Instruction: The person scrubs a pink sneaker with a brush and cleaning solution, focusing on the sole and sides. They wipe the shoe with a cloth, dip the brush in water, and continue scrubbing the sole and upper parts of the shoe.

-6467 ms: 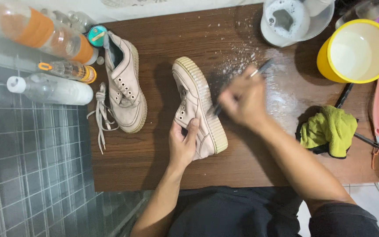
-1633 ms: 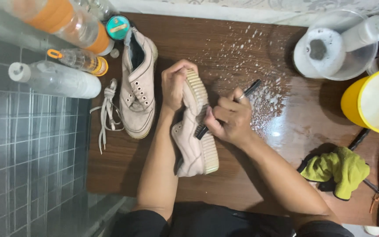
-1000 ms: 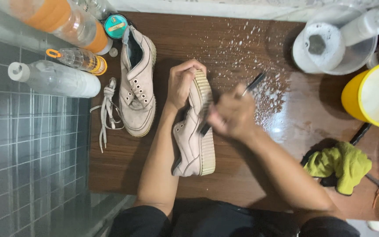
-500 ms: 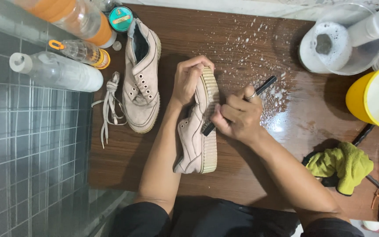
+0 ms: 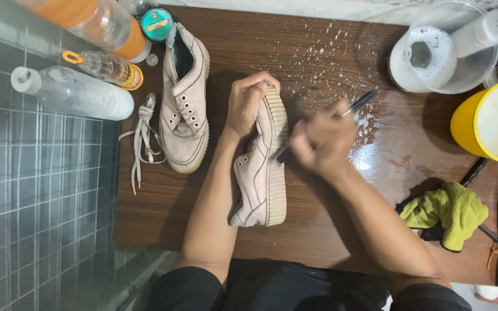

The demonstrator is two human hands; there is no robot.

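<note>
A beige sneaker [image 5: 257, 178] lies on its side on the wet wooden board [image 5: 329, 63], its ribbed sole facing right. My left hand [image 5: 248, 103] grips its upper end near the heel. My right hand [image 5: 321, 141], blurred, holds a thin dark-handled brush [image 5: 359, 102] against the sole's edge. White foam specks dot the board around the brush. The second sneaker [image 5: 184, 98] lies unlaced to the left, with its loose laces [image 5: 140, 135] beside it.
Clear bottles [image 5: 73, 95] and an orange-banded bottle [image 5: 96, 20] lie on the grey tiles at left, by a teal round tin [image 5: 157, 23]. A foamy clear bowl [image 5: 445, 52], yellow tub [image 5: 494, 121] and green cloth [image 5: 451, 210] sit at right.
Over the last seconds my left hand went from the sneaker's side to its upper end. My right hand keeps moving the brush back and forth along the sole.
</note>
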